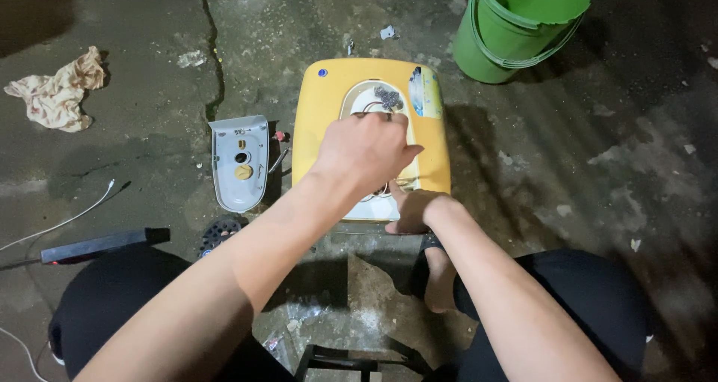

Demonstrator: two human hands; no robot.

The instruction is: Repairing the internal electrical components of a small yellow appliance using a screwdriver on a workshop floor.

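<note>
A yellow box-shaped appliance (321, 112) lies on the concrete floor with its front cover off, showing a white inside and grey wiring (387, 96). My left hand (363, 151) is fisted over the opening; what it grips is hidden. My right hand (411, 208) rests at the appliance's near edge, fingers tucked into the opening, their hold unseen.
The removed grey-white cover (239, 161) lies left of the appliance, a round black part (218, 234) below it. A green bucket (508, 30) stands at the back right, a crumpled rag (56, 90) far left. A black tool (93, 246) and white cable (67, 219) lie near my left knee.
</note>
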